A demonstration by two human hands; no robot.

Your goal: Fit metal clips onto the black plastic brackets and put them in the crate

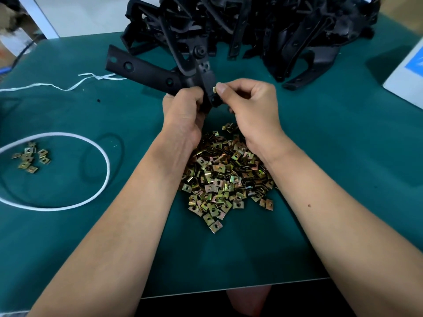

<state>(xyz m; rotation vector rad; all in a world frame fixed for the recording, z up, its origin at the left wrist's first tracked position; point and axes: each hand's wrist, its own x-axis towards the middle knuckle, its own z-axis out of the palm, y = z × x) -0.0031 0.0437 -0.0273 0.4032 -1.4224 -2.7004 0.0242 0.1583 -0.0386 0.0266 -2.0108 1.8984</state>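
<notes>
Both hands (219,104) press a clip (215,89) onto a bracket (146,72).

Two hands (183,106), one held bracket (160,72), one bracket heap (251,26), two clip piles (224,177), one white loop (100,152).

Left hand (183,110): bare, no glove, no ring or band to be seen on the parts that show.
Right hand (249,106): bare, no glove; thumbnail short and plain, showing at the hand's 10 o'clock edge.
Left forearm (128,213): bare along its whole visible length, no sleeve, no watch or strap at the wrist.
Right forearm (325,213): bare likewise, no sleeve or wristwear; one small dark mole on its upper face, toward 5 o'clock from the wrist.
Sleeves: none reach into view on either arm.
</notes>
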